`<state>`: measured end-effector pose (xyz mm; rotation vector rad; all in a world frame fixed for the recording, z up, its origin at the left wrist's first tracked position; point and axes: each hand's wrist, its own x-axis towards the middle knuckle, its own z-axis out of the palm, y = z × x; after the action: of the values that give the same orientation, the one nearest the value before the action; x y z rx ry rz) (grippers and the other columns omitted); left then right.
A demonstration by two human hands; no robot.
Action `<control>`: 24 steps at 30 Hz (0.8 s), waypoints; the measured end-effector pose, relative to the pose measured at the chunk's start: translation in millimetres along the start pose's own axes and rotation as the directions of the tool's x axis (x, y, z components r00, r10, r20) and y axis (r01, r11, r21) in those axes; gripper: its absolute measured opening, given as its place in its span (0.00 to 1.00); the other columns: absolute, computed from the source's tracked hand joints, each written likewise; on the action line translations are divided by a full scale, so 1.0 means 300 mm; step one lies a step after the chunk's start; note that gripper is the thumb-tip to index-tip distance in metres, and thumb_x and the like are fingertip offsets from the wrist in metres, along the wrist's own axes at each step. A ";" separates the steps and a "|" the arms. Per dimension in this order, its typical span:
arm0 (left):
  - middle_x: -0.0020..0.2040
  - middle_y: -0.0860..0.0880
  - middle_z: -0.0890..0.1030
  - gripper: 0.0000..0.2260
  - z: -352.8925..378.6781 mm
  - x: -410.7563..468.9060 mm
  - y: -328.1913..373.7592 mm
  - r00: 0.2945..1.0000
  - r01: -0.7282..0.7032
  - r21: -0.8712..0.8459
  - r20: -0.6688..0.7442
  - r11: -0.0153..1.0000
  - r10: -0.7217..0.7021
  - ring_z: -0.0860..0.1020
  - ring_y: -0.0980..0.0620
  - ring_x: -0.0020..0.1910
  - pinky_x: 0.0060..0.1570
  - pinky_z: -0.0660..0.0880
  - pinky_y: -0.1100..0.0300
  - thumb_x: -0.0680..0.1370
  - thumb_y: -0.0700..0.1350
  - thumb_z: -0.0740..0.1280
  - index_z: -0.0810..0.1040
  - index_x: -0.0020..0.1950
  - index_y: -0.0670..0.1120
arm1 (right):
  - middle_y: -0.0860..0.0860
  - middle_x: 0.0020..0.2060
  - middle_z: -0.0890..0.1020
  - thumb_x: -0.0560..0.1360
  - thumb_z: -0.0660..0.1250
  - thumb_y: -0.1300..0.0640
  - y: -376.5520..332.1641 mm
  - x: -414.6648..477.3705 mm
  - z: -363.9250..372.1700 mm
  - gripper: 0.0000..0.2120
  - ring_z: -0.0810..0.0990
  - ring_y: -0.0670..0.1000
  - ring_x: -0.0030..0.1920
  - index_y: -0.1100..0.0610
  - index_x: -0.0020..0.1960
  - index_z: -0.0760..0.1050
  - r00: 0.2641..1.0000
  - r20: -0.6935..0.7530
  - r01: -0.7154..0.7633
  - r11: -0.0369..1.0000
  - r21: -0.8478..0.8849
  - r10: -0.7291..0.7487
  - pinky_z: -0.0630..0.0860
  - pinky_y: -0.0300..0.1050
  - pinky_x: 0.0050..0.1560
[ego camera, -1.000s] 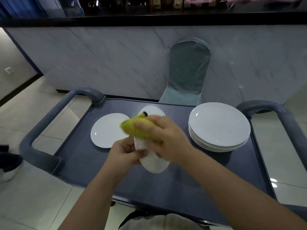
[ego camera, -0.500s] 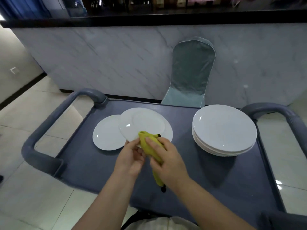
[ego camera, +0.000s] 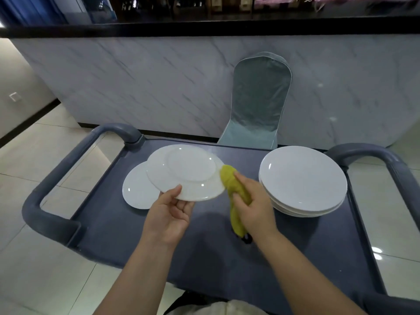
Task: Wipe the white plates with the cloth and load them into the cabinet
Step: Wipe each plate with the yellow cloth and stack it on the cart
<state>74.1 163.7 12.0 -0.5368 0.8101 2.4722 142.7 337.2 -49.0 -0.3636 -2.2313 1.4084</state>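
My left hand pinches the near rim of a white plate, held above the cart with its underside facing up. My right hand grips a yellow cloth, whose top end touches the plate's right edge while its lower end hangs down toward the cart. A single white plate lies on the cart below and left of the held one, partly hidden by it. A stack of white plates sits at the cart's right side.
The grey-blue cart has raised tubular handles at the left and right. A covered chair stands behind it against a marble counter wall. Tiled floor lies on both sides.
The held plate has been turned from edge-on to flat with its underside up and lifted left. The cloth has slid off the plate's face to its right edge.
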 end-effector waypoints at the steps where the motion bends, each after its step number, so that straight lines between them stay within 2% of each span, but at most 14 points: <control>1: 0.51 0.44 0.85 0.20 0.004 -0.002 0.000 1.000 -0.005 0.005 0.015 1.000 0.005 0.85 0.48 0.48 0.49 0.80 0.48 0.68 0.33 0.67 0.77 0.59 0.43 | 0.49 0.59 0.76 0.74 0.67 0.63 -0.016 0.000 -0.006 0.26 0.74 0.47 0.58 0.45 0.69 0.71 0.999 -0.019 0.031 0.999 -0.036 -0.032 0.70 0.47 0.65; 3: 0.47 0.44 0.85 0.21 0.013 -0.003 -0.010 1.000 0.004 0.042 0.031 0.999 -0.006 0.85 0.49 0.45 0.47 0.82 0.54 0.68 0.34 0.66 0.75 0.62 0.41 | 0.46 0.61 0.73 0.73 0.65 0.60 -0.082 -0.042 0.040 0.27 0.72 0.45 0.58 0.45 0.71 0.69 0.970 0.060 0.240 0.963 -0.124 -0.234 0.65 0.33 0.65; 4: 0.47 0.45 0.85 0.23 0.018 -0.005 -0.016 1.000 0.012 0.081 0.025 0.997 -0.014 0.84 0.50 0.45 0.46 0.82 0.57 0.69 0.36 0.66 0.74 0.65 0.40 | 0.47 0.62 0.71 0.73 0.65 0.58 -0.105 -0.072 0.070 0.27 0.71 0.46 0.58 0.44 0.71 0.68 0.935 0.132 0.348 0.925 -0.152 -0.330 0.64 0.30 0.63; 6: 0.47 0.44 0.84 0.23 0.018 -0.008 -0.016 1.000 0.005 0.139 0.029 0.990 -0.009 0.83 0.49 0.45 0.44 0.82 0.58 0.72 0.36 0.66 0.72 0.68 0.40 | 0.49 0.63 0.72 0.74 0.64 0.56 -0.111 -0.089 0.096 0.26 0.72 0.48 0.60 0.44 0.71 0.68 0.899 0.194 0.422 0.895 -0.143 -0.393 0.67 0.31 0.60; 8: 0.49 0.42 0.85 0.19 0.002 -0.018 -0.002 0.997 -0.039 0.140 0.074 0.989 0.029 0.85 0.48 0.46 0.41 0.82 0.57 0.71 0.35 0.65 0.76 0.62 0.41 | 0.47 0.61 0.74 0.73 0.65 0.57 -0.091 -0.056 0.064 0.26 0.72 0.43 0.60 0.43 0.69 0.71 0.946 0.127 0.306 0.950 -0.058 -0.297 0.66 0.29 0.60; 10: 0.52 0.43 0.85 0.17 -0.019 -0.037 0.028 0.989 -0.098 0.198 0.129 0.975 0.074 0.84 0.48 0.49 0.43 0.82 0.56 0.69 0.34 0.65 0.80 0.56 0.43 | 0.42 0.57 0.75 0.72 0.65 0.60 -0.065 -0.006 0.012 0.26 0.72 0.38 0.57 0.41 0.66 0.71 0.987 0.093 0.131 0.991 0.041 -0.134 0.65 0.27 0.61; 13: 0.45 0.45 0.83 0.12 -0.051 -0.090 0.087 0.969 -0.175 0.396 0.232 0.901 0.087 0.81 0.48 0.44 0.39 0.82 0.59 0.67 0.33 0.66 0.86 0.43 0.45 | 0.37 0.54 0.78 0.75 0.65 0.64 -0.060 0.128 -0.038 0.24 0.75 0.34 0.53 0.40 0.63 0.73 0.989 0.131 -0.075 0.993 0.088 0.063 0.71 0.36 0.61; 14: 0.43 0.44 0.82 0.11 -0.060 -0.107 0.106 0.962 -0.202 0.469 0.262 0.860 0.082 0.80 0.49 0.42 0.38 0.81 0.60 0.67 0.33 0.66 0.86 0.41 0.45 | 0.38 0.54 0.78 0.75 0.65 0.64 -0.082 0.186 -0.045 0.24 0.76 0.35 0.54 0.41 0.64 0.74 0.985 0.145 -0.104 0.991 0.088 0.090 0.72 0.39 0.62; 16: 0.43 0.42 0.84 0.10 -0.067 -0.137 0.128 0.941 -0.265 0.589 0.332 0.763 0.070 0.83 0.47 0.41 0.37 0.81 0.59 0.66 0.33 0.67 0.86 0.41 0.43 | 0.41 0.57 0.78 0.76 0.64 0.62 -0.152 0.295 -0.038 0.22 0.76 0.43 0.59 0.43 0.65 0.74 0.982 0.162 -0.109 0.994 0.034 0.102 0.72 0.43 0.64; 18: 0.44 0.41 0.85 0.11 -0.061 -0.152 0.131 0.925 -0.312 0.642 0.373 0.701 0.071 0.84 0.46 0.41 0.37 0.81 0.57 0.66 0.32 0.68 0.86 0.44 0.41 | 0.45 0.60 0.76 0.75 0.64 0.61 -0.248 0.332 0.005 0.23 0.74 0.48 0.61 0.44 0.68 0.73 0.971 0.235 0.068 0.995 -0.068 -0.050 0.71 0.49 0.65; 20: 0.44 0.40 0.85 0.11 -0.063 -0.151 0.132 0.929 -0.323 0.633 0.355 0.703 0.106 0.84 0.45 0.42 0.36 0.81 0.57 0.66 0.33 0.68 0.86 0.44 0.40 | 0.49 0.61 0.75 0.75 0.65 0.58 -0.343 0.277 0.072 0.24 0.74 0.52 0.59 0.45 0.69 0.72 0.867 0.388 0.393 0.908 -0.144 -0.313 0.72 0.50 0.61; 22: 0.42 0.42 0.85 0.10 -0.086 -0.146 0.139 0.939 -0.322 0.598 0.304 0.734 0.164 0.84 0.46 0.41 0.35 0.81 0.56 0.65 0.33 0.69 0.86 0.42 0.42 | 0.53 0.61 0.76 0.75 0.67 0.55 -0.392 0.179 0.119 0.22 0.75 0.57 0.57 0.45 0.68 0.73 0.647 0.529 0.697 0.707 -0.118 -0.550 0.73 0.49 0.55; 23: 0.42 0.43 0.85 0.10 -0.100 -0.145 0.143 0.940 -0.325 0.584 0.284 0.744 0.188 0.84 0.46 0.40 0.35 0.80 0.57 0.65 0.33 0.69 0.87 0.41 0.43 | 0.55 0.61 0.76 0.75 0.68 0.54 -0.397 0.146 0.126 0.21 0.76 0.59 0.56 0.46 0.67 0.75 0.527 0.574 0.797 0.598 -0.079 -0.627 0.73 0.51 0.53; 24: 0.42 0.44 0.85 0.10 -0.113 -0.146 0.144 0.940 -0.327 0.575 0.278 0.750 0.196 0.84 0.47 0.41 0.35 0.80 0.57 0.65 0.33 0.69 0.87 0.41 0.44 | 0.56 0.62 0.76 0.74 0.70 0.55 -0.398 0.138 0.126 0.20 0.76 0.60 0.56 0.47 0.66 0.76 0.453 0.605 0.842 0.537 -0.049 -0.655 0.72 0.51 0.52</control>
<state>92.8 97.8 27.5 0.0777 1.6067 2.2426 91.0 274.8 55.0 0.9898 -2.5116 0.6106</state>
